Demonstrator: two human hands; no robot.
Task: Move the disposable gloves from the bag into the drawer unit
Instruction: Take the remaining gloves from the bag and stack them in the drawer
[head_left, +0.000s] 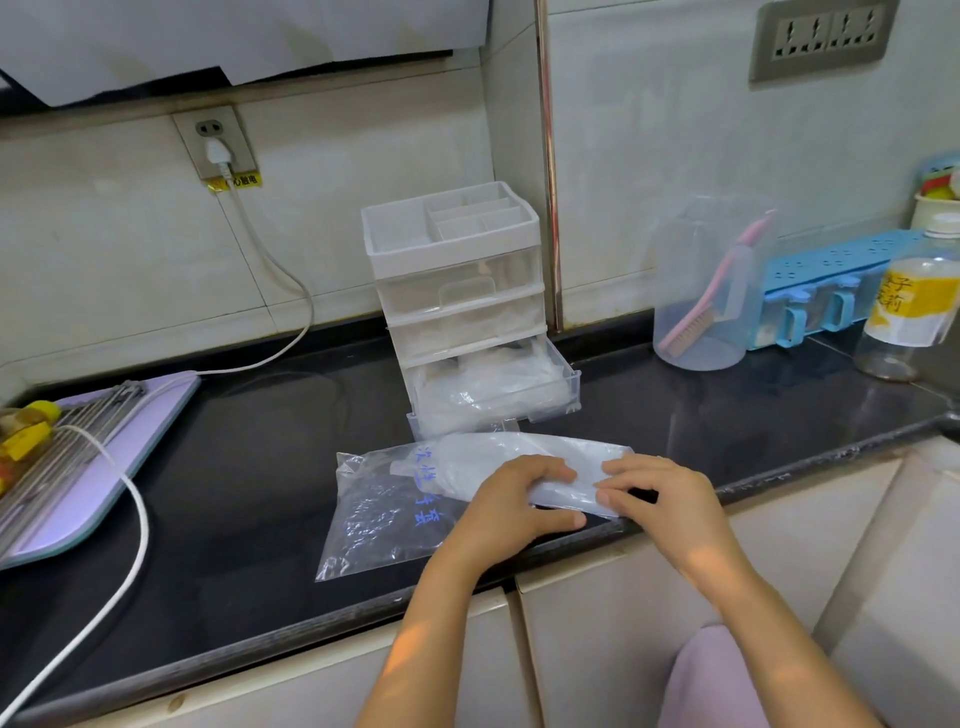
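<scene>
A clear plastic bag (379, 506) with blue writing lies flat on the black counter near its front edge. A whitish stack of disposable gloves (498, 460) sticks out of the bag's right end. My left hand (519, 496) grips the stack from the left, thumb underneath. My right hand (657, 493) pinches the stack's right end. Behind the bag stands the clear drawer unit (457, 291). Its bottom drawer (493, 395) is pulled out and holds crumpled clear gloves.
A lilac cutting board (98, 467) with metal skewers and a white cable (140, 519) lie at the left. A clear jug with a pink brush (706, 291), a blue box (831, 280) and a labelled bottle (909, 317) stand at the right.
</scene>
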